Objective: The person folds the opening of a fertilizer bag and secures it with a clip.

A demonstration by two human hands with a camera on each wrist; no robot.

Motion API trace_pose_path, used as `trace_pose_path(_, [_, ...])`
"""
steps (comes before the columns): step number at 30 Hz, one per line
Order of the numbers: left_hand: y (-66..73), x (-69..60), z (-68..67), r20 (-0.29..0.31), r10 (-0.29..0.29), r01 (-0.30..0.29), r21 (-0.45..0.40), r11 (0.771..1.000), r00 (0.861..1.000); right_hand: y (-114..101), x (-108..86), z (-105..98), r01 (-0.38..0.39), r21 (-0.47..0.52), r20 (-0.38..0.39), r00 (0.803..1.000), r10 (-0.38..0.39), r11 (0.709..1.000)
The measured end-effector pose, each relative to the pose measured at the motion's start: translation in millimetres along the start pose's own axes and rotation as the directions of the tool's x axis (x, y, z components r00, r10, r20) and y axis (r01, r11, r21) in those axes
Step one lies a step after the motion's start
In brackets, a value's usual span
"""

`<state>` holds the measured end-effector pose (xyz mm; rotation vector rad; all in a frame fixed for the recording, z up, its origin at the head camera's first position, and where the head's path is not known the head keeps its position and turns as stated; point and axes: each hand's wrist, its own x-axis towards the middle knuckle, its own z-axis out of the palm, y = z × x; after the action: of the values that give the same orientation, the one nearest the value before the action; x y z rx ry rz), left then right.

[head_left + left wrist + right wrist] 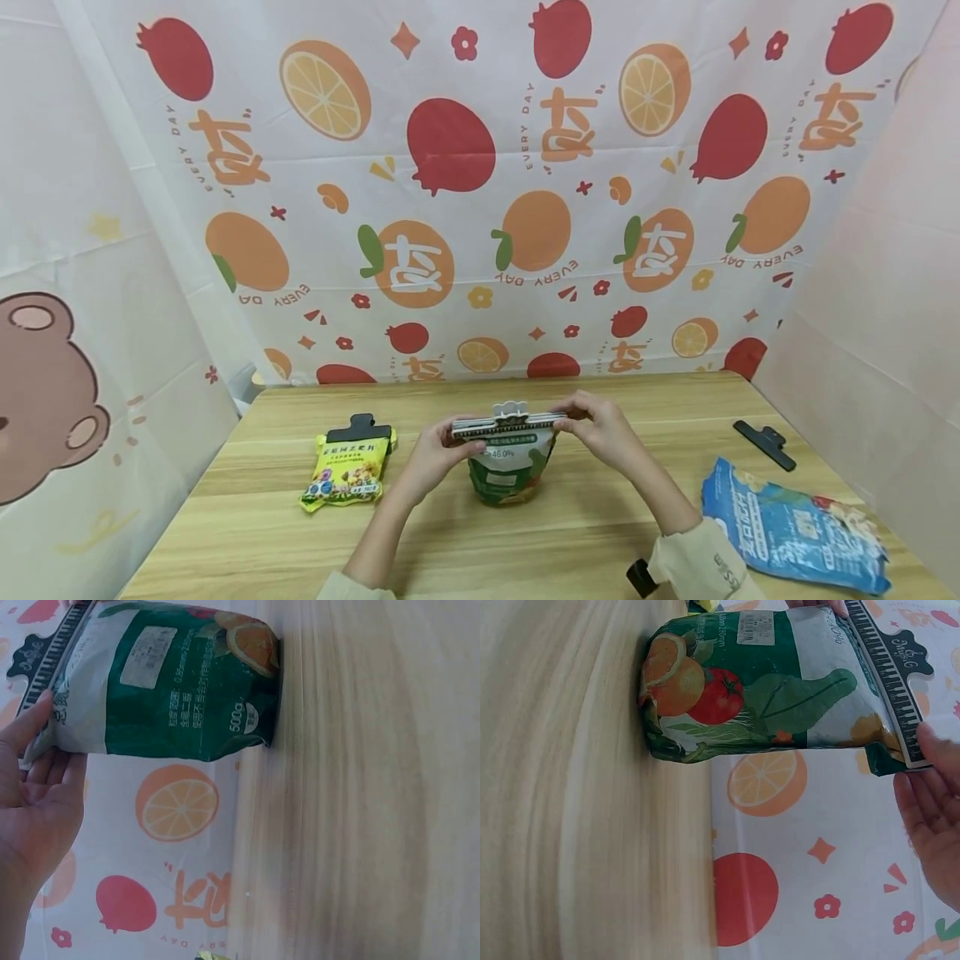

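Note:
A green and white bag printed with fruit and vegetables stands upright on the table. Across its top sits a bag clip with a piano-key pattern and a wavy-edged tab. My left hand pinches the clip's left end along with the bag's top edge, thumb in front and fingers behind. At the opposite end, my right hand pinches the clip, its thumb on the patterned face in the right wrist view. The green bag shows a 500g mark in the left wrist view. Its back is hidden.
To the left lies a yellow bag with a black clip across its top. A blue bag lies flat at the right, with another black clip behind it. A printed curtain hangs behind the table.

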<state>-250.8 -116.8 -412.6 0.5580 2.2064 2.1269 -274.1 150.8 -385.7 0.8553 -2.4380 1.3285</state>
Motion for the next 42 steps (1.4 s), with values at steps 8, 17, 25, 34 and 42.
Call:
trace_pose_path(8, [-3.0,-1.3,3.5,-0.043,-0.02,0.019,-0.015,1.0,0.999,14,-8.9,5,-0.181,0.29,0.099,0.982,0.159,0.94])
trace_pose_path(17, [-14.3,-9.0,6.7,0.01,-0.151,0.147,0.183,0.972,0.989,25,-22.3,26,-0.306,0.322,0.279,0.935,0.219,0.896])
trace_pose_path(25, [-24.1,-13.8,12.5,0.058,-0.226,0.205,0.249,0.947,0.973,36,-26.0,49,-0.349,0.324,0.375,0.901,0.22,0.879])
trace_pose_path(34, [-29.4,-12.6,17.6,0.033,-0.239,0.223,0.254,0.941,0.971,41,-24.6,63,-0.345,0.284,0.407,0.888,0.213,0.895])
trace_pose_path(42, [-28.7,-6.4,16.5,0.01,-0.273,0.264,0.225,0.938,0.962,43,-20.1,67,-0.327,0.302,0.337,0.915,0.22,0.896])
